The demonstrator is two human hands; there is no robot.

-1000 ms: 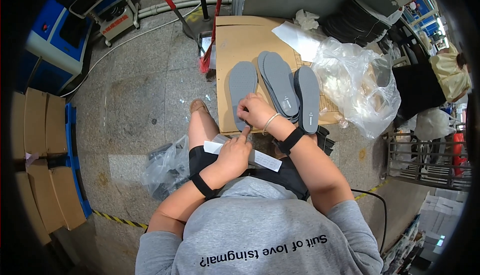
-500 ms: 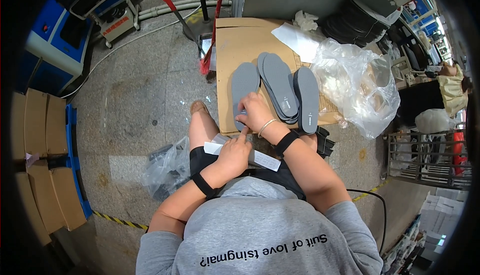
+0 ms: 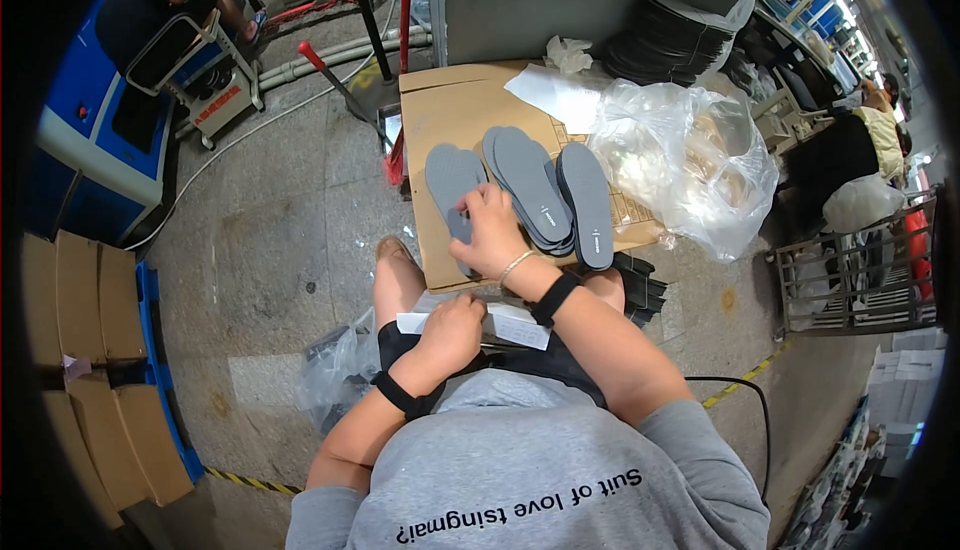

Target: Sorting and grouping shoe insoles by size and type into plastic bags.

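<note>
Fingers of the right hand [image 3: 488,232] bend down over the near end of the left insole [image 3: 452,168], thumb and forefinger curved around its grey edge; whether they pinch it or only touch it cannot be told. That insole lies on the cardboard [image 3: 420,108], its far end bare, its near end partly covered by the hand. Left-hand fingers bend over the white strip [image 3: 518,328] across the lap; the left hand [image 3: 455,335] hides whatever may be under their tips, so their grip cannot be told either.

Good handling here seems to call for a light hold at the insole's rim, thumb opposite forefinger, so that the soft sheet neither creases nor skids. Steady pressure from the left hand should keep the strip from slipping off the lap. Beside the right hand lie the middle insoles [image 3: 528,182], overlapping unevenly, and then the right insoles [image 3: 586,200], more neatly stacked. The right wristband [image 3: 555,300] sits near that stack's lower end, so a slightly raised wrist would avoid nudging it.
</note>
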